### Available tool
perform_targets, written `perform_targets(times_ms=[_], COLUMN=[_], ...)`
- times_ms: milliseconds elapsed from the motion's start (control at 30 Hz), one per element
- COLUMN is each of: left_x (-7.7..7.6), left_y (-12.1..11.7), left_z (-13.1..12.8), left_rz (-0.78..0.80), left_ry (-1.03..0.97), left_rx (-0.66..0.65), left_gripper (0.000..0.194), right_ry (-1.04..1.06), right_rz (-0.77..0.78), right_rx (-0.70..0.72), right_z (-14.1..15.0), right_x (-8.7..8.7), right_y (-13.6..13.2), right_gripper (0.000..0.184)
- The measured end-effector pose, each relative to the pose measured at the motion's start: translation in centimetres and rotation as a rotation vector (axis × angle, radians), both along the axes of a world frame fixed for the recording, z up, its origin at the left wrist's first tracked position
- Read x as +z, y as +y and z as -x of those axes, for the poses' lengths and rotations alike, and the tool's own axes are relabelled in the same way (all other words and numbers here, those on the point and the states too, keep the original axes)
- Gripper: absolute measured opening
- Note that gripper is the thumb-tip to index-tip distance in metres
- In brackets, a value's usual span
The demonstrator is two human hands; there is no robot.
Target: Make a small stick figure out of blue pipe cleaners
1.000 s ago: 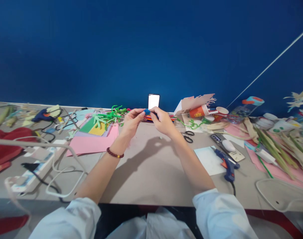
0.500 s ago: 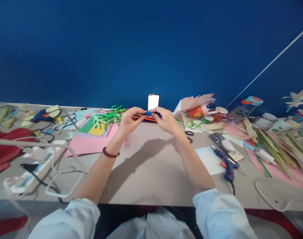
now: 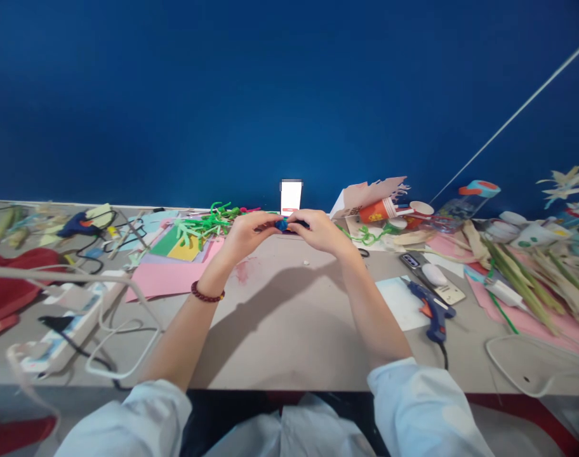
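My left hand (image 3: 246, 233) and my right hand (image 3: 318, 230) meet above the far middle of the grey table (image 3: 280, 330). Both pinch a small blue fuzzy piece (image 3: 282, 224) between their fingertips. It looks like a curled blue pipe cleaner, mostly hidden by my fingers. A bead bracelet (image 3: 206, 294) sits on my left wrist. Just behind my hands a phone (image 3: 291, 196) with a lit white screen stands upright against the blue wall.
Green pipe cleaners (image 3: 208, 222) lie on coloured paper sheets (image 3: 175, 263) at left. A power strip (image 3: 70, 324) with cables lies at the near left. A blue glue gun (image 3: 430, 308), scissors, paper cups (image 3: 379, 209) and dried leaves (image 3: 532, 273) crowd the right.
My hands have dropped slightly and drawn closer together around the blue piece, which now shows less between my fingers. The view has shifted a little.
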State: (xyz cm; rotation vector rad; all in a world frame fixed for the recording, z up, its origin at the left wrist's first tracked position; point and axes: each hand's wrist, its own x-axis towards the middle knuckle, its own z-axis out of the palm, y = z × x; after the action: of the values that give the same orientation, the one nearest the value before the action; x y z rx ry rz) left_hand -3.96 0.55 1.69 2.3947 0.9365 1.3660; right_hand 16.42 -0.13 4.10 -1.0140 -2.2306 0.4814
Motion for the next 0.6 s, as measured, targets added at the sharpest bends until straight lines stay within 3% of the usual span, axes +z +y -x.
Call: perform_targets(times_ms=[300,600], left_x=[-0.01,0.24], left_y=[0.13,0.12], left_z=[0.22,0.20], left_rz=[0.108,0.136], left_ry=[0.012,-0.102], left_rx=[-0.052,-0.018], left_gripper=[0.021,0.023], right_ry=[-0.072,0.104], right_rz=[0.041,0.066], right_rx=[0.007,0.027], right_z=[-0.12,0.45], right_x=[0.30,-0.40], right_y=[-0.09,0.34], right_gripper=[0.020,0.020])
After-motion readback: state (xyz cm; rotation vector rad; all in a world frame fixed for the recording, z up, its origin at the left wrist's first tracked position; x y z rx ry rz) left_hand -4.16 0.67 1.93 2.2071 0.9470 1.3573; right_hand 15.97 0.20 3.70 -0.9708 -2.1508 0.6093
